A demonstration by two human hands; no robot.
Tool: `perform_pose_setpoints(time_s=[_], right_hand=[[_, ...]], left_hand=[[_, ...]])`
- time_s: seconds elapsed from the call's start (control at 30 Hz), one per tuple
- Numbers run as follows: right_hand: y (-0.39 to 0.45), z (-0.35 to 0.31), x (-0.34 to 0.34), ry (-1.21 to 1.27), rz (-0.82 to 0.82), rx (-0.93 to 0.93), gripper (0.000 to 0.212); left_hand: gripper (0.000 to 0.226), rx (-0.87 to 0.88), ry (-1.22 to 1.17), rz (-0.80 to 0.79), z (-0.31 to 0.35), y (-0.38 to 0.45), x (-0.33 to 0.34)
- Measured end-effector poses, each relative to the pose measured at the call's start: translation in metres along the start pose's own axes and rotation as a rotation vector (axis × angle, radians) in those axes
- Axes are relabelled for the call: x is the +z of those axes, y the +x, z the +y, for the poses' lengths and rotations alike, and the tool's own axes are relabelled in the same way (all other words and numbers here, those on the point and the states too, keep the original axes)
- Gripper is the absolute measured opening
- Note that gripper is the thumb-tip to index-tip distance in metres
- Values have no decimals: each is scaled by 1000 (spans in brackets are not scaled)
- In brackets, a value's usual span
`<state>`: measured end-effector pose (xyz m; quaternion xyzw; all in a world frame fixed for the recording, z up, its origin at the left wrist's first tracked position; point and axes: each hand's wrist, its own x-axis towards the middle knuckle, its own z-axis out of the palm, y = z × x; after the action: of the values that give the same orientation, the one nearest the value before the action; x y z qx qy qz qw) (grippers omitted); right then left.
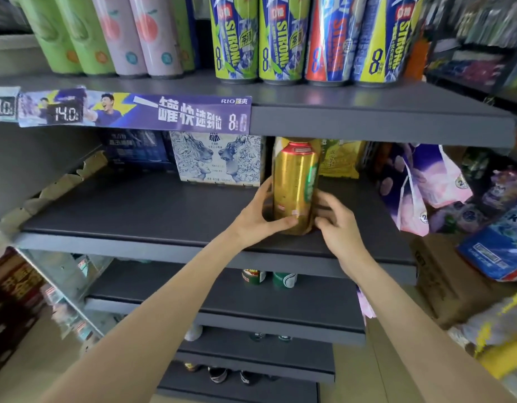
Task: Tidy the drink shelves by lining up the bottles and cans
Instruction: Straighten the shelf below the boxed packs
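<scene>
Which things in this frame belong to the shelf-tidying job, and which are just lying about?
Part of the job:
- gold can, gripped by the left hand; right hand at its base
- tall cans on the upper shelf
- cans on the lower shelf

Lying about:
- lion-print carton
- yellow packet
- plastic bags
- cardboard box

A shop aisle: grey shelves (367,117) are carrying rows of drink cans (280,39), price tags (65,113) and a promo strip (178,113) are hanging along the edge, packaged goods (495,245) are piling beside.
</scene>
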<state>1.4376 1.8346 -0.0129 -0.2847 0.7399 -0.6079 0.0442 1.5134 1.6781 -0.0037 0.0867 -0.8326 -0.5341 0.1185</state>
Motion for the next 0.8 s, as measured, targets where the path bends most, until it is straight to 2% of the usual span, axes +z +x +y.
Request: perform_pose_setpoints(time_s=[0.1,0.2,0.3,0.57,0.63,0.7,0.8], right_hand=[[-7,-1,9,24,-137,-72,53],[-9,0,18,-64,-240,-118,55],[-6,-1,19,-63,-238,-113,62],[-3,-3,12,-17,-281,-67,64],[7,-4,7,-26,-223,-11,55],[19,-4,-1,-31,-73,82,52],[32,-6,-16,48,47,176,81]], left_hand=[[97,-41,9,50,-5,3,-13],[94,-67,58,148,-12,6,-24],[83,-75,75,164,-14,6,-26],[81,-63,100,216,-7,2,-15],[77,-46,138,261,-4,0,-14],[77,-41,131,248,-3,-3,-19],[75,-83,68,88,-1,-9,-36]])
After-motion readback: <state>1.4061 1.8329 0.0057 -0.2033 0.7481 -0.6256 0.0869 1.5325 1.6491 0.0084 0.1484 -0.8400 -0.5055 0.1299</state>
